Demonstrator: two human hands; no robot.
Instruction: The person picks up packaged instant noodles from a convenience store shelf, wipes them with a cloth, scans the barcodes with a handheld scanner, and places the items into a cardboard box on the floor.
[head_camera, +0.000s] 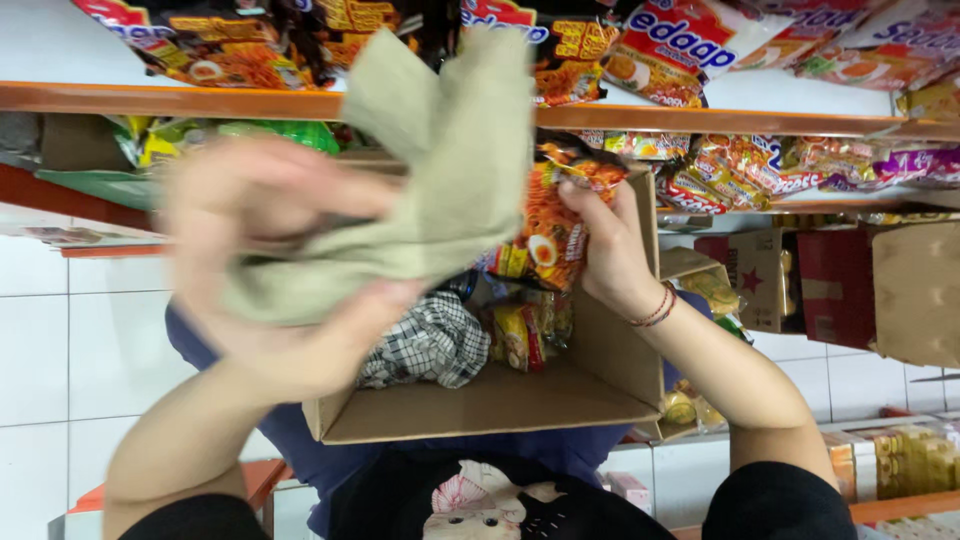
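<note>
While L hand (275, 250) raised, fingers clutching cloth (440, 170) | R hand (610, 250) fingers pinching noodle pkt (550, 225) over box (500, 405)

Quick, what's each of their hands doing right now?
Left hand: blurred, closed on a pale green cloth.
Right hand: closed on an orange snack packet above the cardboard box.

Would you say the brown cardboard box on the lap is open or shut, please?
Open: the brown cardboard box has raised flaps, with orange snack packets visible inside.
</note>
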